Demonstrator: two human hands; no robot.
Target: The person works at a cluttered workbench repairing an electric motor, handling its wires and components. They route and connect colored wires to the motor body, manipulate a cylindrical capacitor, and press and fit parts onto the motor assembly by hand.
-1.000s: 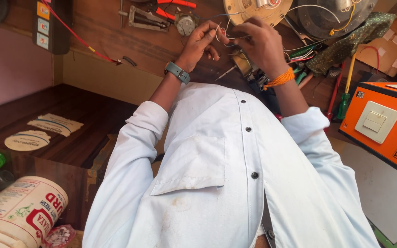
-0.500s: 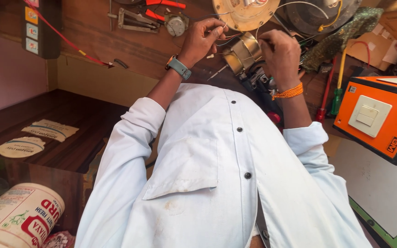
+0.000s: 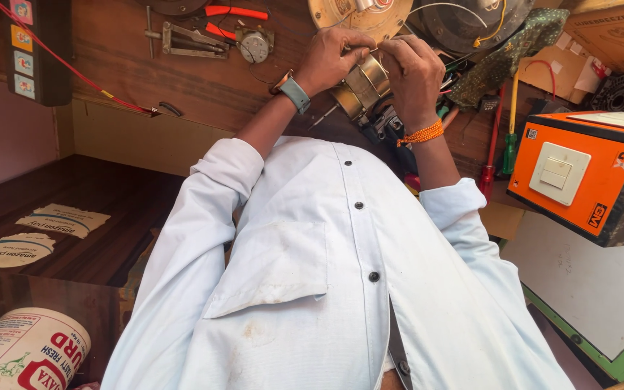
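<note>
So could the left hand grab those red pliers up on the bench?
Probably not right away. The left hand is busy gripping the round metal part together with the right hand. The red pliers lie close and uncovered, though.

Dark wood workbench (image 3: 204, 87) w/ lower shelf (image 3: 110, 238) at left. Pale pink wall (image 3: 9, 137) beside it. Orange switch box (image 3: 579, 173) at right, cardboard (image 3: 615, 36) behind. Daylight, even.

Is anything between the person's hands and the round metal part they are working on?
No. The left hand and the right hand both grip the round metal part directly, one on each side, above the cluttered wooden bench. Nothing visible lies between them.
</note>
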